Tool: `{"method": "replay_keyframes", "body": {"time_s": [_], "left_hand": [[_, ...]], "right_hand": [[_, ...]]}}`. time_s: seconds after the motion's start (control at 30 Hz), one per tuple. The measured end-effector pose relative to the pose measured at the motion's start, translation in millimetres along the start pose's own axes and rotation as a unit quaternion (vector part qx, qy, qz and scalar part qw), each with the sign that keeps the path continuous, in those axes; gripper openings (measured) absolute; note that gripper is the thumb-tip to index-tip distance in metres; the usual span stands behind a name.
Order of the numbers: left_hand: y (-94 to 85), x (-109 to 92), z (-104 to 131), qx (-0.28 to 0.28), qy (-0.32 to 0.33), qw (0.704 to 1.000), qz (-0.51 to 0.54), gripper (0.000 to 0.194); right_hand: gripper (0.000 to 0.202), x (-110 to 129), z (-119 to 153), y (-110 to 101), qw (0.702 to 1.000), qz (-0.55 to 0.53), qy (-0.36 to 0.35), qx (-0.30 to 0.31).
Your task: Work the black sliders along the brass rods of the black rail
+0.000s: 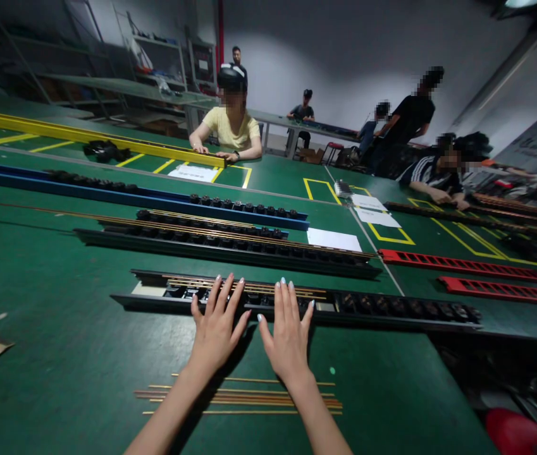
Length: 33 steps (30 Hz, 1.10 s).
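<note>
My left hand (216, 322) lies with fingers spread across a long black channel (154, 304). Beside it, my right hand (288, 335) rests on the same channel, its fingers stretched out and the thumb apart. Thin brass-coloured rods (313, 292) run lengthwise in the channel under the fingertips. Black blocks (391, 306) fill the channel's right part in a row. More loose rods (234, 399) lie on the green table beneath my forearms. Whether the fingertips press on the rods or only touch them, I cannot tell.
Beyond lie another black channel (230, 251) with rods, a blue channel (164, 201) and a yellow rail (154, 146). Red slotted rails (467, 262) are at the right. White papers (334, 240) lie on the green table (59, 354). A person in yellow (233, 126) sits opposite; others work further back.
</note>
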<state>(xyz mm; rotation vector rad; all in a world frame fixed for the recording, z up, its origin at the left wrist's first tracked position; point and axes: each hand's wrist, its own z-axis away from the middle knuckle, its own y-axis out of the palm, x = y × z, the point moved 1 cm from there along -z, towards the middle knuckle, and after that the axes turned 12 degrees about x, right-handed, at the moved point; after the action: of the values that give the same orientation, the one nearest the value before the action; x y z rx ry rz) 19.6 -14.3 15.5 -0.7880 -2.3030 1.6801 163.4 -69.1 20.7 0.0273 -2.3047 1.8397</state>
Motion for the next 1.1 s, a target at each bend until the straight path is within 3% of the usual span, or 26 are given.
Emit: {"method": "replay_keyframes", "body": {"time_s": [0.3,0.6,0.83,1.1], "left_hand": [[-0.7,0,0,0.002,0.001,1.0,-0.009,0.062],[-0.6,0,1,0.006,0.0,1.0,-0.013,0.062],[-2.0,0,0,0.011,-0.004,1.0,-0.008,0.061],[-1.6,-1,1,0.012,-0.005,1.0,-0.005,0.061]], "right_hand": [[0.067,-5,1,-6,0.998,-0.018,0.05,-0.035],[0.064,-9,-1,-3,0.999,0.002,0.039,-0.021],[0.067,-8,1,-7,0.996,-0.019,0.07,-0.056],[0.064,-10,-1,-6,0.998,0.013,0.064,-0.022]]}}
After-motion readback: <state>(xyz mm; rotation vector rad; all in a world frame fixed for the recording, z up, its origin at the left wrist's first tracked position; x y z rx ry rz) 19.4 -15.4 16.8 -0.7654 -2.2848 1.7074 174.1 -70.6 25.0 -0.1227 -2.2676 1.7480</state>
